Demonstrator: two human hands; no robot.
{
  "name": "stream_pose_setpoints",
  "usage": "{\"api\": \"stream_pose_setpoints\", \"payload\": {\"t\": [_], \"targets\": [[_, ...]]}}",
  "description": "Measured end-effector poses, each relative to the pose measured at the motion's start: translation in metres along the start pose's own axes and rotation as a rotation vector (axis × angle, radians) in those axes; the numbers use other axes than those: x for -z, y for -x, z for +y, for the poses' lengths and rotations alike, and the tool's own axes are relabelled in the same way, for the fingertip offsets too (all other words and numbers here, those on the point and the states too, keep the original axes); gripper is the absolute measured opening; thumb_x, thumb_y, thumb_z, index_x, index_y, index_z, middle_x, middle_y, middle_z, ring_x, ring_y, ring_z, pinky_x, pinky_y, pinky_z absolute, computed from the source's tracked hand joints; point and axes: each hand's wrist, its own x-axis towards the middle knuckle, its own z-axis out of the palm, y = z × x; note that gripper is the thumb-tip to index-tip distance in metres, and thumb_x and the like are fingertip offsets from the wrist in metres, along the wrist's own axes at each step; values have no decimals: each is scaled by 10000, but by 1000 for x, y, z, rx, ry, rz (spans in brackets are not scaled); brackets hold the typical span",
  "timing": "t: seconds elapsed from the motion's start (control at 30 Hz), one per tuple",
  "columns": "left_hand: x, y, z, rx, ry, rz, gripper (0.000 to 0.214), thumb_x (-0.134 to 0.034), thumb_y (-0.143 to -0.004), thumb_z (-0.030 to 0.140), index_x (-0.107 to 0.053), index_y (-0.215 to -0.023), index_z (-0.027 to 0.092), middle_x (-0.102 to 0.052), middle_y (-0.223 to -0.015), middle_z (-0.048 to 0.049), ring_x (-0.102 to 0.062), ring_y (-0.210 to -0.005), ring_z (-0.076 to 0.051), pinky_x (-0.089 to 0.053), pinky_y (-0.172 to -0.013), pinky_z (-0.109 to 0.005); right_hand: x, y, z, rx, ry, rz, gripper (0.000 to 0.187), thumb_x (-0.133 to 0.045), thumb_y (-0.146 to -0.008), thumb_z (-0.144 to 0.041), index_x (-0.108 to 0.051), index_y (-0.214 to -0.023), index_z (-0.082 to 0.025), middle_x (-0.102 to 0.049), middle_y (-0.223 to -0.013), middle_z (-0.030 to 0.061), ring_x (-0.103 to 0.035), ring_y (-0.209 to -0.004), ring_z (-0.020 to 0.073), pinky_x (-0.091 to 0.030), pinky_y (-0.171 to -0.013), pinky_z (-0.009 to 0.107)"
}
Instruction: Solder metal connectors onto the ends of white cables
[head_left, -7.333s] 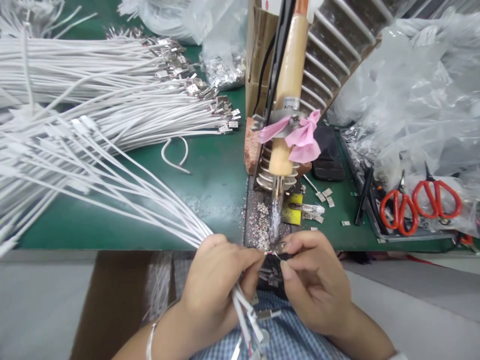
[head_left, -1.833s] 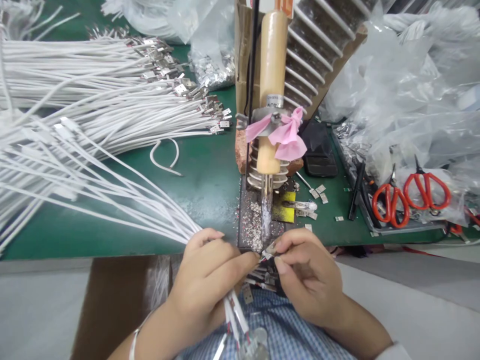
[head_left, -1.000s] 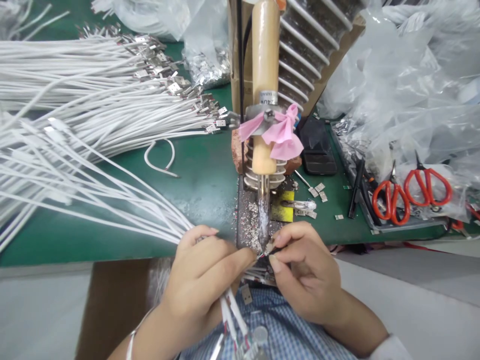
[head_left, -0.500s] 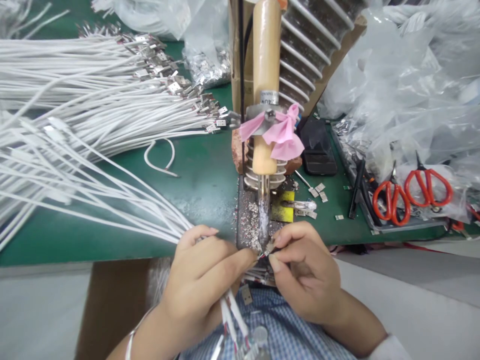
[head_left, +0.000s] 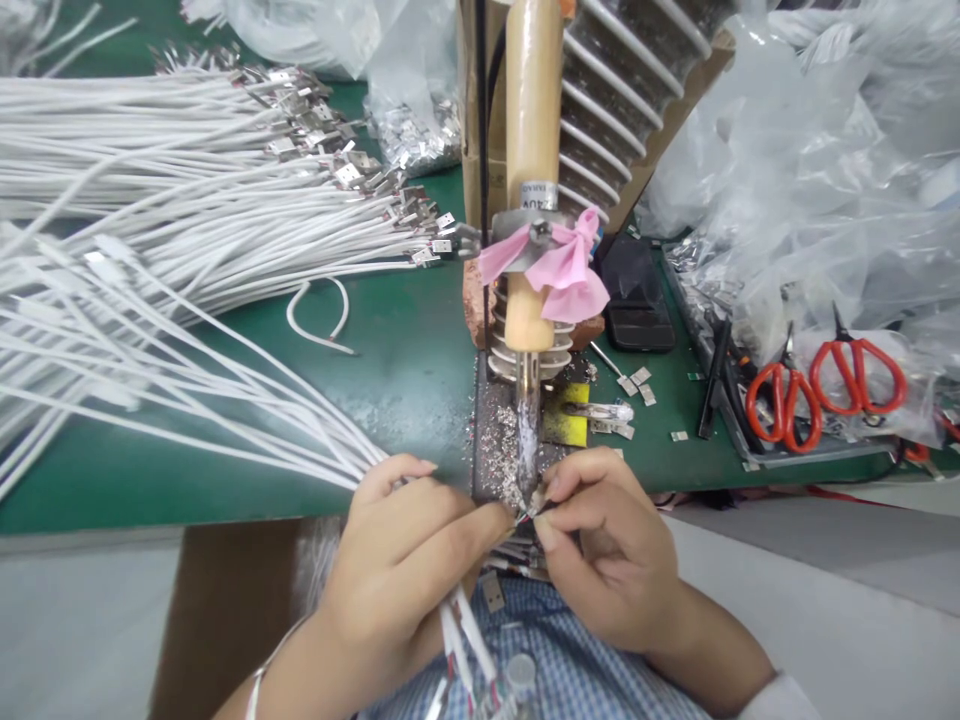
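Holding white cables (head_left: 356, 460) in curled left hand (head_left: 420, 560), by the near edge of the green surface (head_left: 405, 380); pinching with right hand (head_left: 611, 550) a small piece (head_left: 537, 496), hard to make out, beside the soldering iron's (head_left: 528, 315) tip. Seeing a cable pile (head_left: 187, 125) toward the far left corner, plastic bags (head_left: 832, 150) toward the far right.

1. Passage for you: bench (head_left: 412, 350) strip between white cables (head_left: 337, 450) and soldering iron (head_left: 532, 130).
2. Iron blocks you mid-bench, tip at front edge.
3. Front right: red-handled scissors (head_left: 859, 376) lie in your way.
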Motion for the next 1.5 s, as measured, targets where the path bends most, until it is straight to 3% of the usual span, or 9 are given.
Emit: {"api": "stream_pose_setpoints", "payload": {"t": [1.5], "targets": [[4, -4, 1, -10, -6, -11, 261, -550, -885, 28, -667, -1075, 162, -664, -800, 0, -634, -684, -120, -352, -980, -395, -2, 4, 4, 17, -75, 7, 256, -570, -761, -6, -594, -893, -224, -542, -992, 30, -629, -914, 173, -586, -820, 337]]}}
